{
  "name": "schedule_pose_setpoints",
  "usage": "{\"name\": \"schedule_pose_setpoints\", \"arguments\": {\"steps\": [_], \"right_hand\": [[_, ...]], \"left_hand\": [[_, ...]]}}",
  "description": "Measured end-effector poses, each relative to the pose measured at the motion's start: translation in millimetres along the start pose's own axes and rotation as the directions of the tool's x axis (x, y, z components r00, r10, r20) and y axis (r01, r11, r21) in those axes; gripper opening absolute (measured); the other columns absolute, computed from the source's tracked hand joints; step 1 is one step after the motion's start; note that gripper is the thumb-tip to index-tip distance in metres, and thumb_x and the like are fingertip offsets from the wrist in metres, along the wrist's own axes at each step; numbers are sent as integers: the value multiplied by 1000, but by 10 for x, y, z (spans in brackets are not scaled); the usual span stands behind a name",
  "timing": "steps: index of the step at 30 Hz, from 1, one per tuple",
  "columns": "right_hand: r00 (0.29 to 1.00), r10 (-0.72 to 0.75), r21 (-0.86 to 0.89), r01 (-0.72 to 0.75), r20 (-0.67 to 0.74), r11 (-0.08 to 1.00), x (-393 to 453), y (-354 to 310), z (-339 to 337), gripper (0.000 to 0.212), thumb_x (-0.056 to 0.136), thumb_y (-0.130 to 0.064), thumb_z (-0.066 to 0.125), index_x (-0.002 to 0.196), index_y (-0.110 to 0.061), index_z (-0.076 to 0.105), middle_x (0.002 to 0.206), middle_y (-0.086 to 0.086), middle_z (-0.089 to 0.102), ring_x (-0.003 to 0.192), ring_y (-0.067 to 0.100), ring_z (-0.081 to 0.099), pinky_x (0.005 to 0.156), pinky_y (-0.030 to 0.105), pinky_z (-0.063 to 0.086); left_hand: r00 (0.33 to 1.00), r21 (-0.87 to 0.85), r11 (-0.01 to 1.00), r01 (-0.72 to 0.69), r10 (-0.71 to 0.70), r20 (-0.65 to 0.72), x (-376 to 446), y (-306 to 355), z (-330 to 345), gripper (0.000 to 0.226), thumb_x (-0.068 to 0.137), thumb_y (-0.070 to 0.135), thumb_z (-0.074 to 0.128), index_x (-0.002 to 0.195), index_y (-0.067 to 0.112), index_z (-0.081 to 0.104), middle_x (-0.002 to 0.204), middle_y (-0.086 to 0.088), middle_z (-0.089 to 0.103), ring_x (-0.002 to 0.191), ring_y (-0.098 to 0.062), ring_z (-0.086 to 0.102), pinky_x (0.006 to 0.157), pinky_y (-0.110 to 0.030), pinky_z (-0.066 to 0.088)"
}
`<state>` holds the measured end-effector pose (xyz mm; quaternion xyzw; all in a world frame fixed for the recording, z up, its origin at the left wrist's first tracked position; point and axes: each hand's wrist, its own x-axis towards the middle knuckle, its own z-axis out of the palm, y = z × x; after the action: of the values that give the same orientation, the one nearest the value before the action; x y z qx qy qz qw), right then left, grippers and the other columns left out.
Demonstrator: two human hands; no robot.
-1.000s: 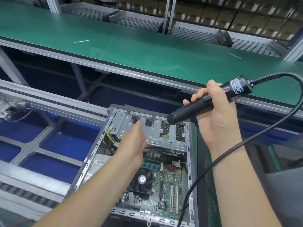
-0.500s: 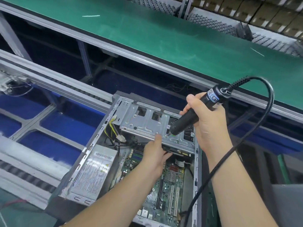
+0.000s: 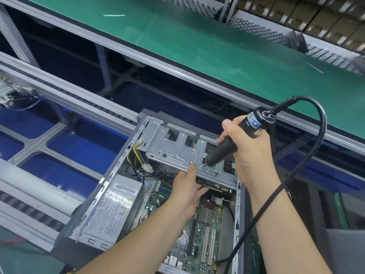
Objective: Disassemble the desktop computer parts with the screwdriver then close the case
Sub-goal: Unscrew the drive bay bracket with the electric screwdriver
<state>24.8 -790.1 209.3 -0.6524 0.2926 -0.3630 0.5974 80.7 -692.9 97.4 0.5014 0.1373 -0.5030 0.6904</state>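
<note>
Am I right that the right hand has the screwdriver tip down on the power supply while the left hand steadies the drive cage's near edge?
Not quite. In the head view the right hand sets the screwdriver tip on the drive cage, not the power supply. The left hand does steady the cage's near edge.

Premises: an electronics assembly or disassembly line in a factory. Evidence: a long green conveyor belt (image 3: 197, 50) on aluminium framing (image 3: 102, 62), roller tracks (image 3: 79, 99), stacked cardboard boxes (image 3: 316, 14) behind, and a corded electric screwdriver (image 3: 233, 139).
</note>
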Motion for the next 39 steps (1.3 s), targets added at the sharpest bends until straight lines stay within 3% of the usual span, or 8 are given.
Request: {"name": "schedule_pose_setpoints", "arguments": {"steps": [12, 14, 19, 24, 27, 34, 37, 39], "right_hand": [[1000, 4, -57, -2, 31, 998, 30, 14, 47, 18, 77, -39, 83, 73, -31, 67, 72, 5, 65, 78, 31, 63, 99, 68, 51], [999, 9, -83, -5, 41, 997, 35, 18, 89, 19, 76, -37, 83, 73, -29, 66, 72, 10, 63, 76, 30, 61, 94, 64, 54], [998, -8, -208, 22, 66, 978, 83, 64, 149, 26, 72, -30, 76, 75, -12, 58, 82, 27, 57, 73, 24, 55, 75, 46, 51], [999, 29, -184, -25, 20, 983, 179, 111, 54, 9, 67, -23, 73, 64, -25, 65, 76, 15, 61, 86, 43, 62, 92, 69, 54], [998, 57, -154, -54, 16, 987, 198, 125, 27, 8, 65, -27, 74, 64, -26, 66, 77, 8, 62, 100, 54, 60, 93, 71, 52], [991, 54, -80, -45, 120, 996, 177, 83, 33, 14, 78, -37, 81, 75, -32, 68, 73, 0, 65, 84, 28, 61, 103, 71, 47], [987, 29, -76, -17, 160, 997, 187, 57, 21, 16, 80, -38, 83, 78, -30, 69, 74, 2, 65, 81, 27, 62, 101, 73, 48], [990, 25, -86, -13, 141, 996, 170, 64, 27, 17, 79, -38, 84, 80, -30, 69, 74, 3, 66, 80, 27, 64, 99, 72, 49]], "left_hand": [[999, -28, 999, -39, 39, 34, 2, -19, -23, 18, 104, 40, 53, 95, 24, 53, 92, 3, 65, 73, -9, 71, 68, -28, 61], [998, -26, 999, -41, 42, 43, 11, -24, -22, 18, 105, 40, 52, 97, 24, 53, 96, 2, 63, 82, -13, 68, 72, -30, 61], [996, -36, 997, -71, 73, 54, 36, -52, -32, 21, 105, 40, 51, 98, 20, 55, 93, -1, 69, 76, -9, 71, 68, -26, 60], [997, -33, 997, -72, 73, 36, 75, -66, -36, 26, 105, 40, 51, 102, 15, 55, 101, -11, 70, 86, -18, 72, 66, -24, 59], [997, -34, 997, -73, 75, 38, 96, -74, -39, 27, 105, 39, 51, 104, 12, 56, 101, -13, 72, 79, -17, 75, 64, -23, 59], [997, 4, 998, -67, 66, 40, 158, -112, -60, 27, 105, 42, 51, 106, 16, 56, 111, -14, 68, 94, -22, 71, 77, -28, 60], [998, 27, 999, -32, 31, 51, 172, -114, -77, 27, 103, 48, 51, 108, 21, 54, 114, -11, 61, 94, -19, 66, 87, -32, 59], [999, 34, 999, -10, 8, 48, 185, -106, -85, 23, 102, 51, 53, 102, 28, 52, 106, -6, 58, 92, -17, 68, 83, -31, 59]]}}
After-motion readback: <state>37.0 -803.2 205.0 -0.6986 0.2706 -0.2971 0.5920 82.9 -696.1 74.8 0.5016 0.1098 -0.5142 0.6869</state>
